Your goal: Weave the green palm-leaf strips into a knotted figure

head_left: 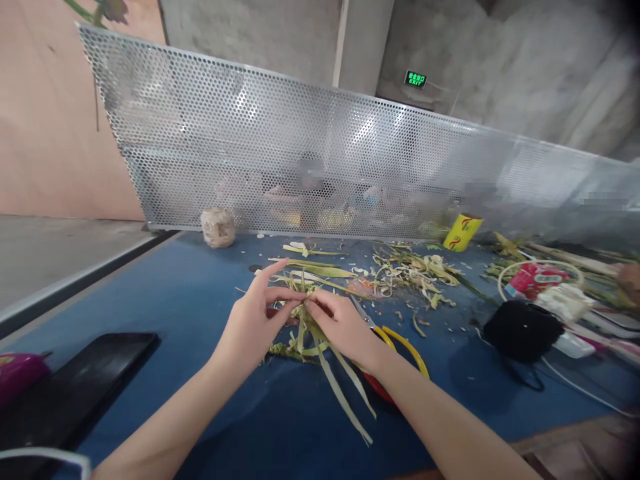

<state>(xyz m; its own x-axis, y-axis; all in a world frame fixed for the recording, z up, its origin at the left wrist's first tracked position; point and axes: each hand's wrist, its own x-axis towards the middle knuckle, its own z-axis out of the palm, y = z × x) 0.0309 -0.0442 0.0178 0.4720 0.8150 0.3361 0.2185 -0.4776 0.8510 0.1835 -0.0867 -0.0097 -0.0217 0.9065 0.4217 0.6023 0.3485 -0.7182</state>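
Observation:
My left hand (257, 317) pinches a bundle of pale green leaf strips (320, 333) between thumb and fingers, its index finger raised. From the other side my right hand (350, 330) grips the same bundle, its fingertips meeting those of the left. Long loose ends trail down toward me over the blue table. How the strips cross at the fingertips is too small to make out. Partly hidden under my right wrist lie scissors (413, 353) with yellow and red handles. Longer leaf strips (320, 269) rest just beyond my fingers.
Leaf scraps (415, 277) litter the table (200, 413) toward a perforated metal screen (240, 147). A wrapped roll (218, 228) and a yellow can-shaped roll (463, 232) stand near it. A black phone (85, 380) lies left; a black pouch (523, 330), cable and red packet (535, 280) lie right.

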